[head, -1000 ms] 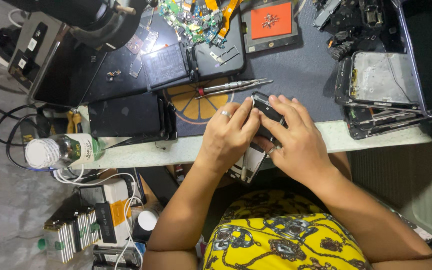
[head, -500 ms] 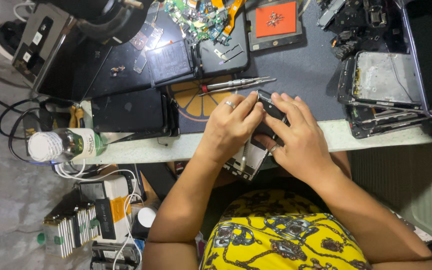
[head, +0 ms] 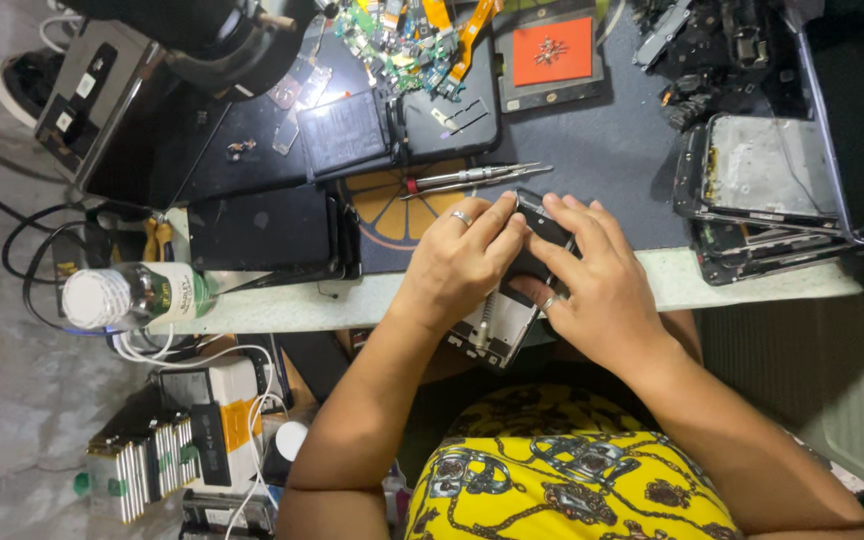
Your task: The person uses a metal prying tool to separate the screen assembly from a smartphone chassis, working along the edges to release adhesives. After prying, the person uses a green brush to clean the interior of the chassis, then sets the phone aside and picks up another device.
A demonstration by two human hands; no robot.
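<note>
Far left, a clear plastic bottle (head: 132, 296) lies on its side at the bench (head: 282, 305) edge, cap end out, cables hanging below it; next along, a dark phone body (head: 262, 228) lies flat, out of the way of the hands; above it a black battery-like slab (head: 344, 132) and a heap of green circuit scraps and orange flex cables (head: 412, 35) sit pushed to the back, probably stripped parts kept within reach; two slim screwdrivers (head: 472, 178) lie side by side just beyond the hands on the dark mat, tips pointing left, handy for a quick grab.

Centre: left hand (head: 457, 262), ring on one finger, curls its fingers closed over the near side of a small dark phone (head: 527, 260); right hand (head: 602, 285) wraps the other side, fingers closed round the top edge, thumb underneath; the phone is held tilted off the bench edge above the lap, lower part with exposed board showing between the wrists, seemingly gripped from both sides to brace it.

Right: an orange magnetic pad (head: 552, 50) holds tiny screws so they don't roll; further right, opened phone frames (head: 767, 190) lie stacked.
</note>
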